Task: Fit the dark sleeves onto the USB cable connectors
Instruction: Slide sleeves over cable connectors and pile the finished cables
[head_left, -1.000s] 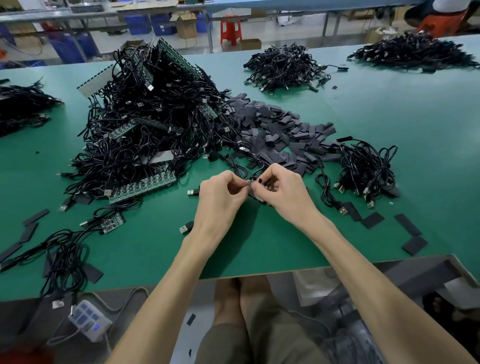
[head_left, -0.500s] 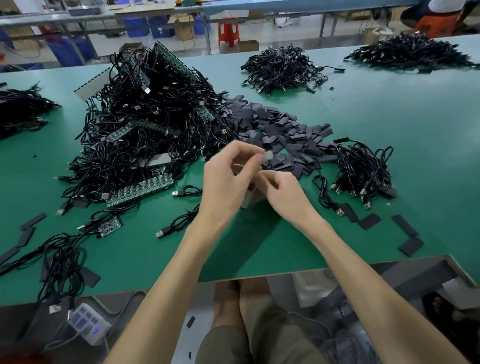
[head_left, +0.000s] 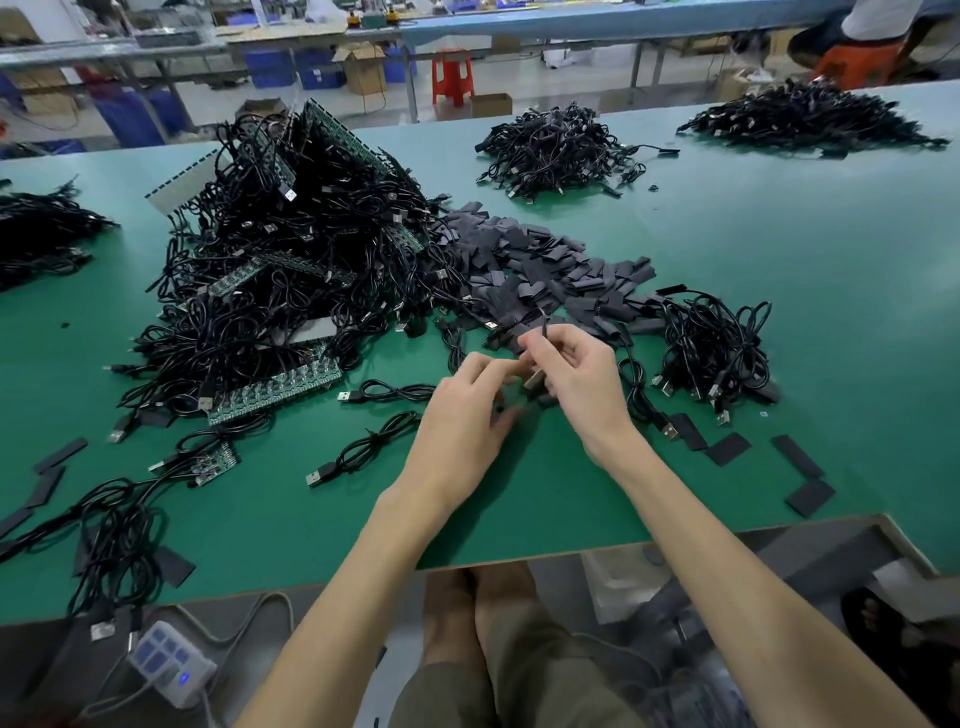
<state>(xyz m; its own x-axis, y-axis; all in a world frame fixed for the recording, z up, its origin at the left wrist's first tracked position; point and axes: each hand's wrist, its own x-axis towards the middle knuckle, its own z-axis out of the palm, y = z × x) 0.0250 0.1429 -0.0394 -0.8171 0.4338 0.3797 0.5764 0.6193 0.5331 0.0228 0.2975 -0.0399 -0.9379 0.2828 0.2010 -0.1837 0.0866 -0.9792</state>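
- The USB cable (head_left: 543, 325) being worked on was up off the table between both hands, just in front of the sleeve pile. Its thin black lead was pinched between the thumb and forefinger of the right hand (head_left: 582, 384), probably to keep it taut so the plug end stayed steady.
- A blurry tan bit (head_left: 535, 380) hung just under that pinch. My guess is the connector, but it's too smeared to call.
- The left hand (head_left: 467, 415) had its fingers curled in toward that spot. I couldn't tell if it actually held a sleeve.
- The dark sleeves (head_left: 545, 275) sat heaped right behind the hands for an easy reach, with the big cable tangle (head_left: 275, 291) to the left and a smaller bundle (head_left: 717, 348) to the right on the green table (head_left: 571, 493).
- Compared with half a second earlier, the left hand had dropped from up by the pile and the right had lifted.
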